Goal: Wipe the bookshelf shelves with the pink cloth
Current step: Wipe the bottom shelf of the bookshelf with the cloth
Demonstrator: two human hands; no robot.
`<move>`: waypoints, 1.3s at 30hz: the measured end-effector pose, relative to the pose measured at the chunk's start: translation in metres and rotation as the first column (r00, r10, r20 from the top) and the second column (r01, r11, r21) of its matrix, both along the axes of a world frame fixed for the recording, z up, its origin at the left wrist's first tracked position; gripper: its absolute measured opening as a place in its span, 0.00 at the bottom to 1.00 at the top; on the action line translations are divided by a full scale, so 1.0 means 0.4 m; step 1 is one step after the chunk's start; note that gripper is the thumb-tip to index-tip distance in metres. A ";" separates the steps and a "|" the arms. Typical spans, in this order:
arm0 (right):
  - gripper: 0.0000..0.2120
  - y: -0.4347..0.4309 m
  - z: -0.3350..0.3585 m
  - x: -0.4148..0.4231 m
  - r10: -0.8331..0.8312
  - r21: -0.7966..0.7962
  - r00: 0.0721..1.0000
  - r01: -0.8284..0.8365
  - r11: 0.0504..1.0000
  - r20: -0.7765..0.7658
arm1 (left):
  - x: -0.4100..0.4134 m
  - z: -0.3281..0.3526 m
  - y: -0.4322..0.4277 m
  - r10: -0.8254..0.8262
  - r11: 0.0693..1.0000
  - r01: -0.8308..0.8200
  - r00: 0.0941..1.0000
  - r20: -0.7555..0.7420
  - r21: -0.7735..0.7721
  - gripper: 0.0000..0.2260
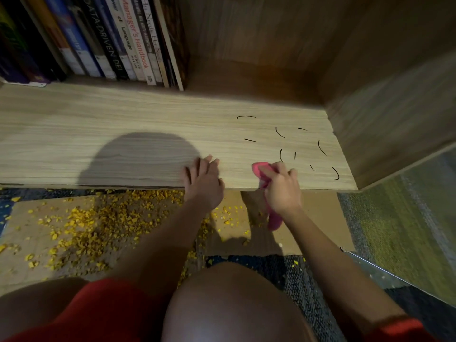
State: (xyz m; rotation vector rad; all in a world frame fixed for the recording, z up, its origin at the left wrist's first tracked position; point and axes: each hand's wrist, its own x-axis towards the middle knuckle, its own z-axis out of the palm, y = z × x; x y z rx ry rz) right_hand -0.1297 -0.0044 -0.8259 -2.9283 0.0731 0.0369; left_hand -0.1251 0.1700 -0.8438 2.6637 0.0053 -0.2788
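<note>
I have the right hand (281, 188) at the front edge of the wooden shelf (123, 124), fingers curled round the pink cloth (260, 169). A bunched end of the cloth sticks out past the knuckles on the hand's left and presses on the shelf board. The rest trails out below the hand and hangs over the shelf edge toward the floor.

Just left of it, apart from the cloth, the left hand (203, 178) lies palm down on the same front edge, fingers straight and slightly spread, holding nothing.

Beyond the right hand and off to its right I can see a scatter of short black pen marks (281, 132), curved strokes and dashes, drawn on the board. The nearest strokes sit just past the fingertips, and the farthest lie near the bookshelf's side wall (394, 119).

Far beyond the left hand and to its left, a row of books (118, 38) stands leaning at the back of the shelf. On the spines I can read "DATA DRIVEN DEI" in white on black, "Manager's Handbook" in red on white, and "of Language". Another spine shows "Needs", with the rest too blurred to read.

A rounded shadow (140, 159) falls on the board left of the left hand.

Below both hands, a sheet of cardboard (320, 213) lies on the carpet (296, 272). Yellow crumbs (98, 218) are strewn thickly under and left of the left forearm. Nearest the camera are a bare knee (234, 304) and red shorts (103, 309).
</note>
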 end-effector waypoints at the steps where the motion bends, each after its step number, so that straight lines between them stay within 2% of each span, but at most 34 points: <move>1: 0.20 -0.009 0.003 0.001 -0.074 0.010 0.997 0.074 0.997 0.010 | -0.004 0.002 -0.010 -0.033 0.999 0.033 0.999 0.030 0.021 0.24; 2: 0.19 -0.005 0.003 -0.004 -0.089 -0.003 0.996 0.089 0.996 0.013 | -0.009 0.003 -0.022 -0.071 0.997 0.070 0.996 0.053 0.032 0.24; 6: 0.22 -0.027 -0.003 -0.063 0.096 -0.078 0.995 -0.098 0.992 -0.033 | -0.017 0.017 -0.084 -0.190 0.981 0.192 0.978 0.083 -0.019 0.23; 7: 0.22 -0.064 0.003 -0.065 0.069 -0.083 0.997 -0.072 0.994 -0.034 | -0.013 0.021 -0.097 -0.226 0.973 0.228 0.970 0.092 -0.016 0.23; 10: 0.23 -0.162 0.005 -0.031 -0.162 -0.042 0.987 0.161 0.986 -0.007 | 0.008 0.021 -0.123 -0.314 0.949 0.316 0.945 0.094 0.001 0.22; 12: 0.23 -0.144 0.000 -0.019 -0.251 -0.011 0.968 0.251 0.968 0.002 | 0.016 0.003 -0.135 -0.358 0.934 0.358 0.932 0.052 -0.002 0.22; 13: 0.22 -0.117 -0.006 -0.023 -0.234 -0.014 0.972 0.234 0.972 0.008 | 0.015 -0.006 -0.140 -0.366 0.931 0.366 0.930 0.042 0.000 0.22; 16: 0.22 -0.076 -0.025 -0.065 -0.034 -0.011 0.999 0.034 0.999 0.018 | 0.011 -0.016 -0.151 -0.326 0.945 0.325 0.942 0.081 0.019 0.22; 18: 0.24 -0.121 -0.017 -0.058 0.002 -0.029 1.000 -0.001 1.000 0.018 | 0.012 -0.014 -0.150 -0.325 0.946 0.323 0.940 0.105 0.034 0.21; 21: 0.24 -0.194 -0.014 -0.004 -0.228 -0.012 0.973 0.228 0.974 0.020 | 0.015 -0.015 -0.147 -0.334 0.942 0.333 0.937 0.100 0.026 0.21; 23: 0.23 -0.158 -0.020 0.003 -0.287 -0.020 0.957 0.288 0.957 0.051 | 0.018 -0.015 -0.148 -0.331 0.944 0.329 0.938 0.101 0.036 0.21; 26: 0.21 -0.090 -0.033 -0.057 -0.102 -0.019 0.994 0.102 0.995 0.038 | 0.015 -0.010 -0.157 -0.326 0.945 0.324 0.942 0.083 0.036 0.21; 28: 0.24 -0.118 -0.021 -0.080 -0.012 -0.012 1.000 0.012 1.000 0.001 | 0.018 -0.007 -0.157 -0.323 0.946 0.321 0.943 0.078 0.029 0.21; 33: 0.25 -0.216 -0.006 -0.002 -0.270 -0.046 0.963 0.270 0.962 0.009 | 0.021 -0.002 -0.152 -0.333 0.943 0.333 0.941 0.064 0.018 0.21; 35: 0.25 -0.156 -0.010 -0.012 -0.216 -0.085 0.976 0.214 0.973 -0.012 | 0.023 0.001 -0.155 -0.343 0.939 0.342 0.937 0.064 0.025 0.21; 37: 0.24 -0.116 -0.020 -0.054 -0.073 -0.092 0.997 0.072 0.993 -0.011 | 0.027 0.006 -0.156 -0.346 0.938 0.345 0.937 0.043 0.020 0.21; 39: 0.24 -0.143 -0.018 -0.063 0.004 -0.097 1.000 -0.004 0.995 -0.006 | 0.039 0.013 -0.149 -0.373 0.928 0.373 0.928 0.008 0.012 0.22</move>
